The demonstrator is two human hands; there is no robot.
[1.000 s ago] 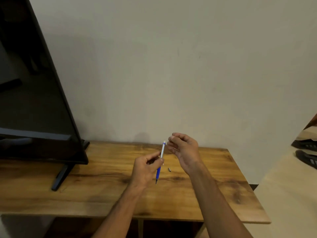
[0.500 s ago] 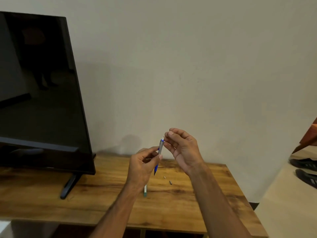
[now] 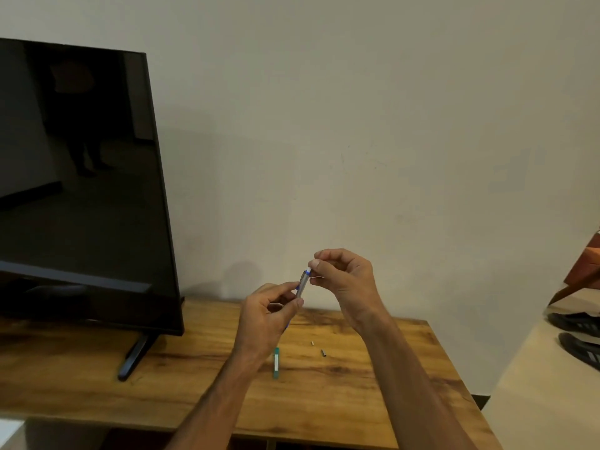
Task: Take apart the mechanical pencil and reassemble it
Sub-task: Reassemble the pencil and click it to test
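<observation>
While the mechanical pencil [image 3: 302, 284] stands tilted in the air between both hands, the left hand [image 3: 264, 319] pinches its lower barrel and the right hand [image 3: 347, 277] pinches its top end. Below them, on the wooden table [image 3: 97, 378], lie a green-and-white tube [image 3: 276, 363] and two tiny parts [image 3: 323, 353].

Both hands [image 3: 269, 316] & forearms bare, no sleeves.

A plain off-white painted wall [image 3: 357, 108] is seen behind a brown wood-grain table [image 3: 81, 378]. A large black flat-screen television [image 3: 81, 190] is stood on the table's left part, on a black angled foot [image 3: 136, 355]. Right of the table, pale floor [image 3: 545, 401], dark striped shoes [image 3: 581, 336] and reddish-brown wooden furniture [image 3: 584, 271] are partly shown.
</observation>
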